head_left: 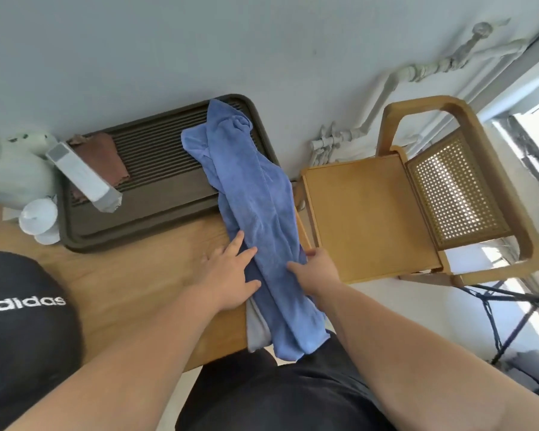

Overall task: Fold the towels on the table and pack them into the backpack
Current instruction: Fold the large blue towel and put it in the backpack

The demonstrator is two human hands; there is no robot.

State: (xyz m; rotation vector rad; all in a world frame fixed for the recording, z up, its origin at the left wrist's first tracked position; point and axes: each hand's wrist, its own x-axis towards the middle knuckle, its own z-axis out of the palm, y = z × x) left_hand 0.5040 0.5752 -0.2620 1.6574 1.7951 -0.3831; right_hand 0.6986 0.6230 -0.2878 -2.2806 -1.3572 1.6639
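A long blue towel (255, 213) lies bunched lengthwise along the right edge of the wooden table (131, 275), its far end on a dark tray and its near end hanging over the table's front edge. A grey towel (255, 325) shows under its near part. My left hand (227, 275) lies flat with spread fingers against the blue towel's left side. My right hand (315, 269) holds the towel's right side, thumb on top and fingers round the edge. A black backpack (22, 321) with white lettering sits at the table's near left.
A dark slatted tray (168, 194) stands at the table's far side with a brown cloth (103, 157) and a white remote-like bar (81, 175) on it. White cups (39, 219) and a pale bag sit at left. A wooden chair (371, 213) stands right of the table.
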